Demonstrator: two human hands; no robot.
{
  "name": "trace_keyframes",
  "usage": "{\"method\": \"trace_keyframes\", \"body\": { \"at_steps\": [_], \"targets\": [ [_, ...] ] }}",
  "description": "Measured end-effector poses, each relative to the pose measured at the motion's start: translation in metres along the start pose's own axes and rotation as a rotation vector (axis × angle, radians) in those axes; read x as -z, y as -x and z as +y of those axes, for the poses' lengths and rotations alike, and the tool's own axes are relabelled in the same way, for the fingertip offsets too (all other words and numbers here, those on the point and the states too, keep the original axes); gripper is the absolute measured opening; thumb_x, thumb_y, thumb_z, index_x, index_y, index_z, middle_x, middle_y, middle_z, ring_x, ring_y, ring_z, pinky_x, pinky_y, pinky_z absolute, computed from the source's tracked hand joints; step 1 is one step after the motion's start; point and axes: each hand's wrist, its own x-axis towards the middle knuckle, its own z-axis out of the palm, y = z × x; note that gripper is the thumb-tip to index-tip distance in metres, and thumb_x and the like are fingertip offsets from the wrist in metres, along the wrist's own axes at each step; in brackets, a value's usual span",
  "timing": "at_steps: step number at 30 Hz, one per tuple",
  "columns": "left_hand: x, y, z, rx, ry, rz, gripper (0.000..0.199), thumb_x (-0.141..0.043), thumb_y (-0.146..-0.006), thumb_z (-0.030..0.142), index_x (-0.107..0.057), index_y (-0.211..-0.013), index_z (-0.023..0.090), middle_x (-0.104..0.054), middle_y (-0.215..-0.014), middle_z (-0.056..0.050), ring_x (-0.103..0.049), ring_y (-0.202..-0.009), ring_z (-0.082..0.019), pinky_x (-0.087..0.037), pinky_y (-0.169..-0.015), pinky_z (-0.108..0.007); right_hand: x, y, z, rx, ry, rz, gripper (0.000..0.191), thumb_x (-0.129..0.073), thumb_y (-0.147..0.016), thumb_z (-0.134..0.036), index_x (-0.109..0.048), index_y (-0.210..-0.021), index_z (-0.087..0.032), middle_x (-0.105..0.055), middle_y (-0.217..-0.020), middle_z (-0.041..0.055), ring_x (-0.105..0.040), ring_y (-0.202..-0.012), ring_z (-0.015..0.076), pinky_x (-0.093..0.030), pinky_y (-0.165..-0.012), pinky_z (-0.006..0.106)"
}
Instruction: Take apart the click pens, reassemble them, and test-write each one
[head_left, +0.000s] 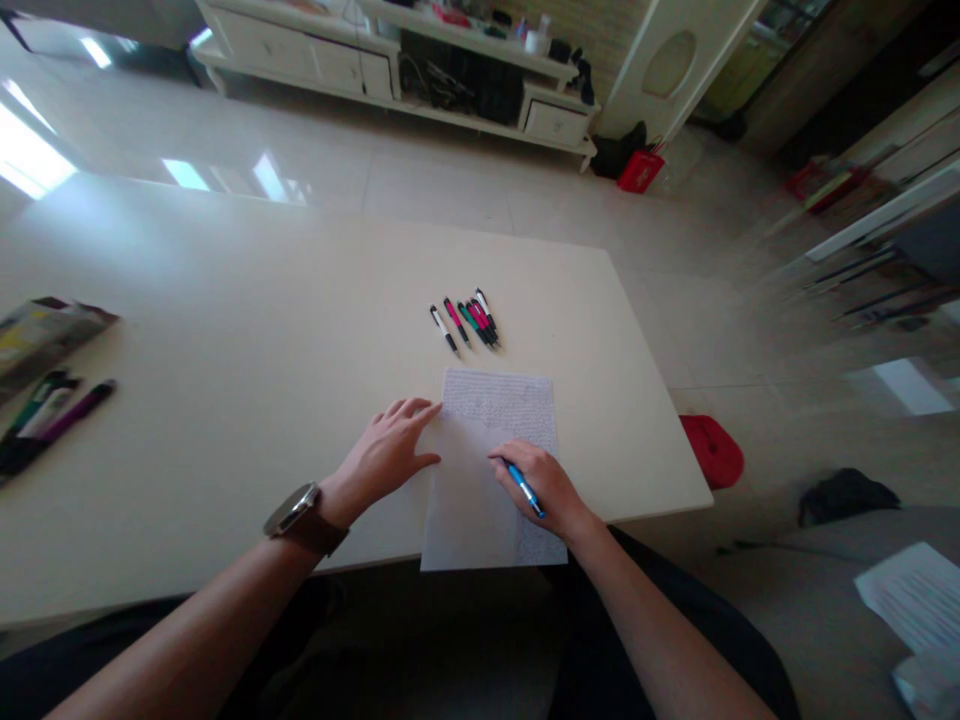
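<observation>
A sheet of paper (469,500) lies at the front edge of the white table, its lower end reaching past the edge. Dense writing covers its upper part and right side; the lower left is blank. My right hand (536,485) is closed around a blue pen (525,488) over the sheet. At the sheet's left edge, my left hand (394,450) lies with its fingers apart, holding nothing, a watch on the wrist. Several pens (476,318) with white, pink and green barrels lie just beyond the paper.
On the white table (262,370), larger pens (56,420) and a crumpled package (52,335) lie at the far left. A red stool (711,452) stands beyond the right edge. Papers (919,600) rest on a grey surface at lower right. A white cabinet (300,55) stands across the floor.
</observation>
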Motion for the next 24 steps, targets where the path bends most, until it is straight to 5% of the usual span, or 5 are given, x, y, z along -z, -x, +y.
{"method": "trace_keyframes", "body": {
  "at_steps": [4, 9, 14, 24],
  "targets": [
    [0.0, 0.002, 0.006, 0.012, -0.029, -0.021, 0.059, -0.076, -0.078, 0.038, -0.057, -0.132, 0.025, -0.052, -0.142, -0.011, -0.045, -0.132, -0.033, -0.041, -0.106, -0.051, 0.003, -0.002, 0.015, -0.102, -0.13, 0.222, 0.029, -0.048, -0.098, -0.032, -0.071, -0.086, -0.02, -0.069, -0.083, 0.0058, -0.065, -0.081, 0.0196, -0.049, -0.077, 0.033],
    [-0.006, 0.005, 0.014, -0.009, -0.036, -0.044, 0.068, -0.078, -0.076, 0.039, -0.052, -0.137, 0.027, -0.044, -0.153, -0.01, -0.035, -0.141, -0.035, -0.033, -0.112, -0.055, 0.0, -0.001, 0.043, -0.328, -0.332, 0.426, 0.02, -0.061, -0.087, -0.034, -0.067, -0.099, -0.019, -0.067, -0.079, 0.0025, -0.064, -0.07, 0.0175, -0.049, -0.066, 0.029],
    [-0.011, 0.006, 0.015, -0.004, -0.055, -0.08, 0.077, -0.079, -0.075, 0.042, -0.048, -0.144, 0.028, -0.041, -0.156, -0.009, -0.03, -0.145, -0.036, -0.027, -0.116, -0.057, -0.002, 0.004, 0.064, -0.38, -0.42, 0.435, 0.013, -0.066, -0.079, -0.031, -0.063, -0.077, -0.019, -0.063, -0.069, 0.0003, -0.059, -0.062, 0.0151, -0.046, -0.059, 0.027],
    [-0.006, 0.004, 0.02, 0.012, -0.055, -0.093, 0.073, -0.079, -0.075, 0.04, -0.051, -0.141, 0.028, -0.042, -0.156, -0.01, -0.031, -0.144, -0.037, -0.028, -0.114, -0.057, -0.005, 0.013, 0.07, -0.362, -0.4, 0.382, 0.016, -0.067, -0.076, -0.032, -0.062, -0.068, -0.019, -0.06, -0.058, -0.001, -0.055, -0.053, 0.0137, -0.042, -0.052, 0.025]
  ]
}}
